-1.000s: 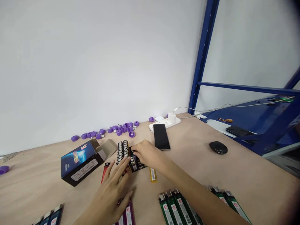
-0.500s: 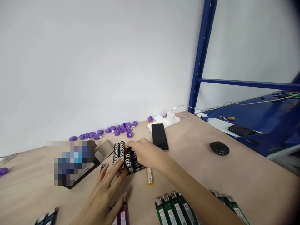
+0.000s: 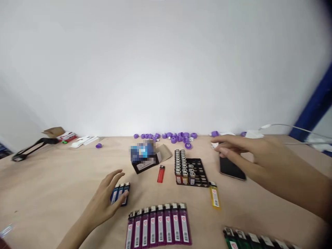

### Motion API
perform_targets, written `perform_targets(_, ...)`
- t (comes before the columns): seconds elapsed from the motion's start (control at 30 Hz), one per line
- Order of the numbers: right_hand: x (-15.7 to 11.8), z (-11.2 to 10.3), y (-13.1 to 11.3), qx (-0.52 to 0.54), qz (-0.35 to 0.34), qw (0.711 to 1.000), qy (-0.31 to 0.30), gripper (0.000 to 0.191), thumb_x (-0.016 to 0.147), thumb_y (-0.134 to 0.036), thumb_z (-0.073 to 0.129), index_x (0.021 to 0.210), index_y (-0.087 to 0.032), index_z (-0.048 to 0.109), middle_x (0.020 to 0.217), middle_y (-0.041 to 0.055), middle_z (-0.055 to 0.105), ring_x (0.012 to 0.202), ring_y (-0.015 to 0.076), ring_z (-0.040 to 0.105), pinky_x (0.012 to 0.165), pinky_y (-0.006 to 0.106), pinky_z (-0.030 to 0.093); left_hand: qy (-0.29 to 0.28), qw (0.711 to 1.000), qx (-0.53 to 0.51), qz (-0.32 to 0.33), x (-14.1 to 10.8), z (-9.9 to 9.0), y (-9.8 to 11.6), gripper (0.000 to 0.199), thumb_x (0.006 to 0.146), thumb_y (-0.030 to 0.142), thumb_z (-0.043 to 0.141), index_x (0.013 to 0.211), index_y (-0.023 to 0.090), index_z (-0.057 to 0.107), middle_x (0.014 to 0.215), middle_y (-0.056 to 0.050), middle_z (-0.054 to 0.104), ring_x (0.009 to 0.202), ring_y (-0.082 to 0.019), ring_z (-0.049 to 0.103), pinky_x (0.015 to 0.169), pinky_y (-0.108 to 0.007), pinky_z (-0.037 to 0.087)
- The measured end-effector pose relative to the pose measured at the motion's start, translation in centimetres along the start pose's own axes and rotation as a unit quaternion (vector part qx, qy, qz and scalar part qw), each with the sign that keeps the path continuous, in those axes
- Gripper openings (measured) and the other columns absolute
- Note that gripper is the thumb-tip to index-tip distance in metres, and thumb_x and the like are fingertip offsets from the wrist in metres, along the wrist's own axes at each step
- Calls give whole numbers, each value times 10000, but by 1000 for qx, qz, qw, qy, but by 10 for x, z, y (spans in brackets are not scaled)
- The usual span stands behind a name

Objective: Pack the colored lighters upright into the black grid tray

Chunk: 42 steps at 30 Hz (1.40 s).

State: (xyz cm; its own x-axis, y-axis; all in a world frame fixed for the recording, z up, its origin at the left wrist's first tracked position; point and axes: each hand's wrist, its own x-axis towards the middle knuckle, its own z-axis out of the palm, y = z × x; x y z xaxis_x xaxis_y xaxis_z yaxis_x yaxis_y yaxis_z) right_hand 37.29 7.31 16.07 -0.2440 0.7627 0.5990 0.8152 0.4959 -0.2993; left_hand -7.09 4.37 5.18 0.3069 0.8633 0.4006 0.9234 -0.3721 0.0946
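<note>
My left hand (image 3: pixel 105 199) reaches over three blue lighters (image 3: pixel 120 191), fingers spread. Its thumb lies over the right-hand one; I cannot tell whether it touches. Over a dark phone (image 3: pixel 232 168), my right hand (image 3: pixel 251 155) hovers with bent fingers, thumb and forefinger apart and nothing visible between them. A black slotted tray (image 3: pixel 199 166) holds upright lighters (image 3: pixel 183 166) in two full rows and a shorter third row; its right side has bare slots. A red lighter (image 3: pixel 161 174) lies left of the tray, a yellow lighter (image 3: pixel 215 196) at its front right corner.
Purple lighters (image 3: pixel 160 224) lie in a row at the front, green lighters (image 3: pixel 249 240) at front right. A dark box (image 3: pixel 145 163), partly blurred, stands behind. Purple round pieces (image 3: pixel 178 136) line the wall. White cables (image 3: pixel 285 128) run at right.
The view has swung left. My hands have left the tray: the left has moved to the blue lighters, the right toward the phone. More purple lighters show.
</note>
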Motion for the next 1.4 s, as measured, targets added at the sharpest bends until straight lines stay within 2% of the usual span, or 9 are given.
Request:
perform_targets(0.13,-3,-3,1,-75,-39,996,19,315,938,-431,437,1070,-327,703,879,44,779,631,225,693,554,343,453,-82,989,-111,-57,-43,8,-56,810,765,557,721,1450,307,369,1521,-138,409,1377,-395,389,1106,-582,347)
perform_targets(0.27,-3,-3,-1,-99,-51,994,2,286,959,-415,458,1131,-335,672,896,60,777,652,212,692,561,330,467,-87,978,-173,-80,-53,15,-76,998,706,715,681,1489,268,253,1448,-178,503,1312,-383,488,1076,-546,405)
perform_targets(0.47,-6,0,1,-81,-2,996,-34,274,959,-424,491,1109,-299,683,832,65,764,665,196,685,609,323,493,-86,967,-228,-80,-40,24,-74,1029,689,835,570,1469,252,237,1386,-170,571,1270,-314,552,1055,-443,445)
perform_targets(0.73,-16,10,27,-57,16,998,-16,335,901,-609,486,1069,-382,665,1001,-37,774,880,242,726,728,384,530,-50,975,-183,-113,-46,24,-71,815,715,601,730,1390,289,397,1282,-110,660,1212,-325,589,1015,-457,466)
perform_targets(0.97,-6,-11,-8,0,83,989,-119,311,916,-482,487,1093,-332,693,942,13,762,767,219,692,670,368,519,54,988,-116,-86,-37,10,-65,664,729,558,729,1302,298,515,1251,-87,634,1137,-323,619,972,-415,503)
perform_targets(1.07,-4,-12,-19,120,132,975,-129,305,912,-473,538,1111,-290,681,961,34,750,829,210,694,716,344,533,86,991,-93,-52,-16,-11,-41,691,747,613,693,1341,338,469,1258,-68,626,1123,-321,628,953,-406,520)
perform_targets(1.23,-8,19,-42,411,199,872,-179,390,902,-537,583,1143,-236,638,1022,70,732,945,226,685,802,360,531,121,985,-118,46,31,-43,59,801,756,665,673,1429,358,368,1307,-76,595,1177,-322,604,911,-379,552)
perform_targets(1.33,-14,41,-63,589,224,734,-253,517,840,-525,687,1242,-211,597,1141,104,700,1067,256,657,890,392,522,110,967,-165,162,64,-45,124,844,777,639,677,1469,320,314,1291,-112,612,1175,-312,602,930,-382,545)
perform_targets(1.4,-16,51,-74,677,261,644,-244,527,791,-428,768,1237,-202,601,1166,92,690,1142,256,624,960,380,493,75,947,-175,260,85,-40,157,944,775,581,719,1511,262,220,1274,-149,626,1181,-328,590,966,-424,522)
